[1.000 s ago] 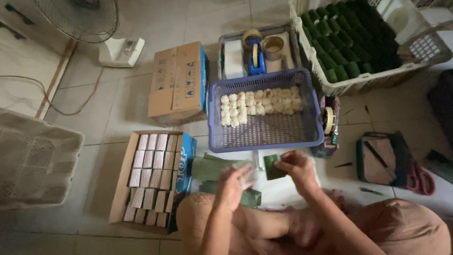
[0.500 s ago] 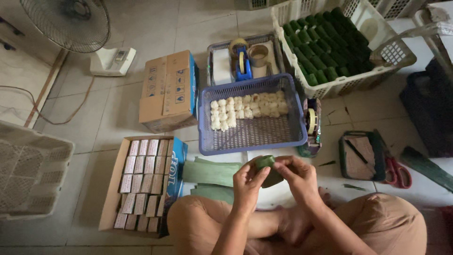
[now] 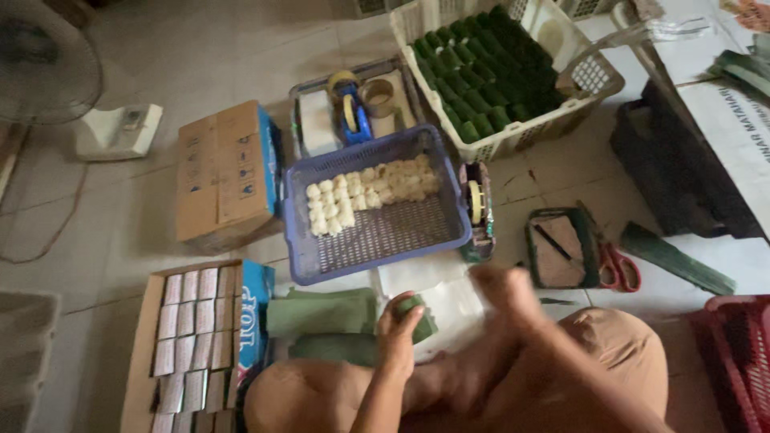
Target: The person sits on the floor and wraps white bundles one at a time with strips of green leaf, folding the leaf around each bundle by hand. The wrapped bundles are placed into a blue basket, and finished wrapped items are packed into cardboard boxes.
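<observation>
Two hands are in view, both low in the head camera's view. Left hand [image 3: 399, 330] is closed around a small green leaf-wrapped parcel [image 3: 420, 318], thumb and fingers wrapped on it, holding it just above the lap at about 6 o'clock. Right hand [image 3: 501, 282] is just to the 3 o'clock side of that, motion-blurred, so I can't tell if it's open or closed or holding anything.

Right at 9 o'clock of the left hand there's a stack of folded green leaf sheets [image 3: 322, 311], lying flat on the floor next to a white sheet [image 3: 425, 277]. Up at 12 o'clock from the hands sits a blue plastic basket [image 3: 377, 240] with rows of small pale lumps [image 3: 365, 192] along its far half. A tape dispenser [image 3: 476, 204] stands touching the basket's 3 o'clock side.

Further out at 1 o'clock, a white crate [image 3: 513, 140] is packed with finished green parcels [image 3: 489, 72]. At 11 o'clock, a grey tray [image 3: 309, 100] holds rolls of tape [image 3: 377, 95]. A closed cardboard box [image 3: 228, 172] sits at 10 o'clock, and an open carton of small packets [image 3: 192, 337] at 8 o'clock. Red-handled scissors [image 3: 619, 269] lie at 3 o'clock beside a small green tray [image 3: 561, 250]. A standing fan [image 3: 48, 72] is in the far 10 o'clock corner.
</observation>
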